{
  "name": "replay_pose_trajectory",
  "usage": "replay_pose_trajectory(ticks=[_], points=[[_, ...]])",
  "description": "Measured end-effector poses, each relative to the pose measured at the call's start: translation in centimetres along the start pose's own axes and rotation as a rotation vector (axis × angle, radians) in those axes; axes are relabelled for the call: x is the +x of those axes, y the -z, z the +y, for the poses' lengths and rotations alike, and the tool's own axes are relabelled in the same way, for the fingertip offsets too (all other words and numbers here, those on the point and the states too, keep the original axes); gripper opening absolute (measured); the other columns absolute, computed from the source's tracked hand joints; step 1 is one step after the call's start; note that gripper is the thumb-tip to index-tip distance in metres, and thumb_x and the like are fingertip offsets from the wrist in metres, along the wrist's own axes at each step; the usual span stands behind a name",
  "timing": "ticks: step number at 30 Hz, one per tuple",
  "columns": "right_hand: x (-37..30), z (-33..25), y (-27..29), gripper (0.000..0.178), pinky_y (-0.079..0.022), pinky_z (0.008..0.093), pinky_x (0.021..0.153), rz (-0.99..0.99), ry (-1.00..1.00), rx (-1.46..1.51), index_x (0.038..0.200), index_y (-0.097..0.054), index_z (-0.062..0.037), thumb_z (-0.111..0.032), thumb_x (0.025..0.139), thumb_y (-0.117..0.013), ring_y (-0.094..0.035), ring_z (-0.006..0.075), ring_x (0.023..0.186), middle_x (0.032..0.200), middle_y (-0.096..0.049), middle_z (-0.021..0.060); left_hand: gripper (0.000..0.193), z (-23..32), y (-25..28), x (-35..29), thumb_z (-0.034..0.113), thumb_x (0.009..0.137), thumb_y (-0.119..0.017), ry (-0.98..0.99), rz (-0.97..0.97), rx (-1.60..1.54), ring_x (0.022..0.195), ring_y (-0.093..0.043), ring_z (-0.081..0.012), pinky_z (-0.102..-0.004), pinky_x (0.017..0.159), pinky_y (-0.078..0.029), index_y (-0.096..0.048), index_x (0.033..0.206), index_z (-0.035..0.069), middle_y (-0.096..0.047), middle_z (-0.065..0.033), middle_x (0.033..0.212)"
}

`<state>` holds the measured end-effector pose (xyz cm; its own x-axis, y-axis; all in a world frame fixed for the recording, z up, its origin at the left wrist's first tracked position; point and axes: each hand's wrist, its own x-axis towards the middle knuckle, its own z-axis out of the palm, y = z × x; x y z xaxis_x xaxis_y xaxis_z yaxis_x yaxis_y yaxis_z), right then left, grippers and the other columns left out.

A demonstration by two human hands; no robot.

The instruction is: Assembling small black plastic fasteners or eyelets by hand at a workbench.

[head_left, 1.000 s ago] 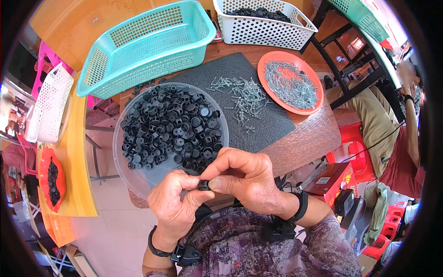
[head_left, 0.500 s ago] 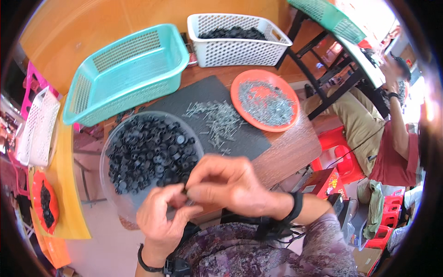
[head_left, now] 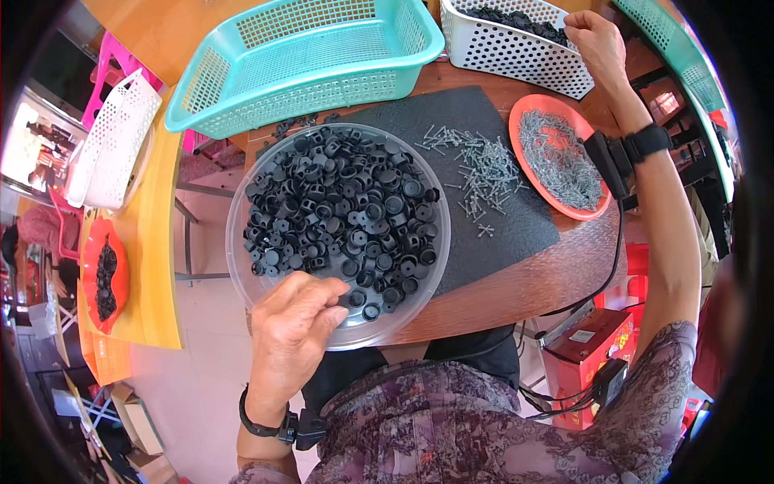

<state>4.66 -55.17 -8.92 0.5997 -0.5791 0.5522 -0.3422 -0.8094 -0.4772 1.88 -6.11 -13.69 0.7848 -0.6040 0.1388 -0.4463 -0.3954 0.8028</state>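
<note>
My left hand (head_left: 292, 329) is over the near rim of a round clear plastic bowl (head_left: 239, 266), its fingers curled and pressed together. Whatever they hold, if anything, is hidden. The bowl carries a heap of small round black plastic parts (head_left: 322, 194), some like hollow caps. Stretched far to the right, my right hand (head_left: 598, 50) is at the right end of a white perforated basket (head_left: 516, 60). Its fingers are bent together and their contents cannot be made out. Dark pieces (head_left: 524, 24) lie in that basket.
Loose silver screws (head_left: 484, 169) lie on a dark mat (head_left: 516, 250). An orange-red plate (head_left: 520, 161) of screws sits beneath my right forearm. A turquoise basket (head_left: 306, 90) stands behind the bowl. Left are a red dish (head_left: 118, 266) and a white basket (head_left: 121, 137).
Both hands were together at the bowl's near right edge. My right hand has parted and reached far right to the white basket; my left stays by the bowl. The view has shifted.
</note>
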Motion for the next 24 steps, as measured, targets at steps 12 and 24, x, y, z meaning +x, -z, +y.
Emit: replay_pose_trajectory(ticks=[12, 24], points=[[-10.5, -6.3, 0.9, 0.019, -0.048, 0.0315, 0.071, -0.051, 0.169, 0.138, 0.094, -0.066, -0.0039, -0.011, 0.077, -0.062, -0.062, 0.0230, 0.074, 0.085, -0.066, 0.0123, 0.025, 1.0, -0.8, 1.6, -0.008, 0.064, -0.067, -0.171, -0.068, 0.292, 0.065, -0.055, -0.0208, -0.0307, 0.059, -0.043, -0.066, 0.087, -0.001, -0.056, -0.0087, 0.071], [-17.8, -9.3, 4.2, 0.016, -0.046, 0.0314, 0.067, -0.126, 0.434, 0.165, 0.086, -0.060, -0.0009, 0.007, 0.073, -0.062, -0.059, 0.0241, 0.078, 0.088, -0.063, 0.0103, 0.022, 0.0, 0.8, 0.7, -0.009, 0.067, -0.064, -0.136, 0.043, 0.255, 0.065, -0.057, -0.0209, -0.0303, 0.058, -0.044, -0.064, 0.088, -0.002, -0.056, -0.0089, 0.071]])
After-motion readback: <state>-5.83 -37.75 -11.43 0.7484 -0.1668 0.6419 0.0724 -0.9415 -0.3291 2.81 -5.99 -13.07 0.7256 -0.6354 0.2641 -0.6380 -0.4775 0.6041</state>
